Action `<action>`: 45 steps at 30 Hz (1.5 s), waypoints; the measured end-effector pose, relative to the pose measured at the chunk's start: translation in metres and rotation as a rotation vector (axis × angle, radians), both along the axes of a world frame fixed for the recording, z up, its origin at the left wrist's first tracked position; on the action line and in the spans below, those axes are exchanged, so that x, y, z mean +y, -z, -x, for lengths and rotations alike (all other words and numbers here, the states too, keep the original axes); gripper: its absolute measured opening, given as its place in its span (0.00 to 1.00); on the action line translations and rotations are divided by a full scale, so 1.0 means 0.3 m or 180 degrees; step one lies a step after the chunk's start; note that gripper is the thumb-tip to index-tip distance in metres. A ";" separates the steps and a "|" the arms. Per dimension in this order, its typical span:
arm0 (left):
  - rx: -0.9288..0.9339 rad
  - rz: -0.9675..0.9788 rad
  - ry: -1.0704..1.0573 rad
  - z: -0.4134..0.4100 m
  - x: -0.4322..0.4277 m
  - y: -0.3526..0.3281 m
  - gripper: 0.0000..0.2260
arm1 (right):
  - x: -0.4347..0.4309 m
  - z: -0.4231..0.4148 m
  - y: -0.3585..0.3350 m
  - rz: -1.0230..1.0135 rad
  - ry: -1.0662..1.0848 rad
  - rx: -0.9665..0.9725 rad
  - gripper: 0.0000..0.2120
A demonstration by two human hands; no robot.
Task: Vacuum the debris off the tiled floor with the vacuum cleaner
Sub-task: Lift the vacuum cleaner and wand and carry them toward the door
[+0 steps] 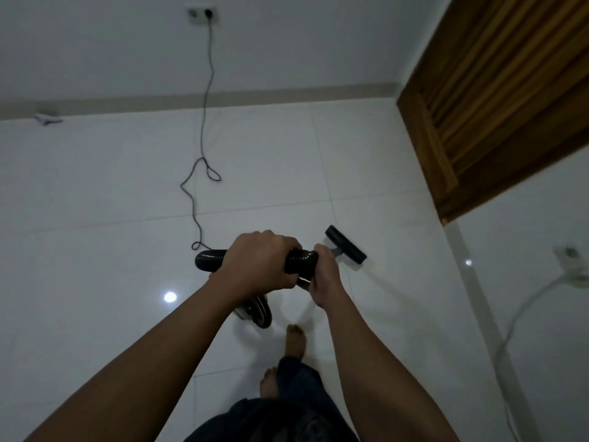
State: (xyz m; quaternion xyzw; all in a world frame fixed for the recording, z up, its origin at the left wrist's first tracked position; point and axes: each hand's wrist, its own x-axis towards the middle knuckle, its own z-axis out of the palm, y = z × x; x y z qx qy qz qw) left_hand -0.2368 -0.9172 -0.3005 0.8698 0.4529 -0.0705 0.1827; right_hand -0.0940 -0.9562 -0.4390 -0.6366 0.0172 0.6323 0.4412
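Observation:
My left hand [259,263] grips the black ribbed vacuum hose [208,260] from above. Just to its right, my right hand [325,275] grips the hose's end where it meets the wand. The black floor nozzle [345,244] sits on the white tiled floor [95,218] just beyond my right hand. Part of the vacuum cleaner body [259,312] shows under my left forearm, mostly hidden. I cannot make out any debris on the glossy tiles.
A black power cord [204,148] runs from a wall socket [204,14] across the floor to the vacuum. A wooden slatted door [497,100] stands at right. A white cord and plug strip [570,266] lie at far right. My bare feet [294,342] stand below the hose.

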 end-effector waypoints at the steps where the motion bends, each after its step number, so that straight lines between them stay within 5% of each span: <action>1: -0.0055 -0.0081 -0.0094 0.008 0.034 -0.010 0.19 | 0.040 0.000 0.002 -0.0019 -0.0184 -0.0051 0.19; 4: -0.0281 -0.0243 -0.0490 0.035 0.141 -0.034 0.20 | 0.159 0.015 -0.011 -0.0033 -0.0678 -0.0122 0.25; 17: -0.0914 -0.0607 -0.1354 0.132 0.388 -0.006 0.21 | 0.367 0.186 0.007 -0.0500 -0.1424 -0.0040 0.21; 21: -0.0953 -0.0471 -0.1208 0.196 0.420 0.047 0.23 | 0.389 0.228 0.064 -0.0520 -0.1972 -0.0665 0.11; 28: -0.1487 -0.1338 -0.1262 0.296 0.470 0.133 0.30 | 0.432 0.283 0.174 -0.0686 -0.1711 -0.1953 0.21; 35: -0.2538 -0.0233 -0.2767 0.440 0.430 0.573 0.21 | 0.484 0.248 0.365 -0.1102 -0.1419 -0.2396 0.12; 45: -0.3577 0.0433 -0.2336 0.213 0.355 1.363 0.17 | 0.528 0.210 0.959 -0.1723 -0.1281 -0.2744 0.12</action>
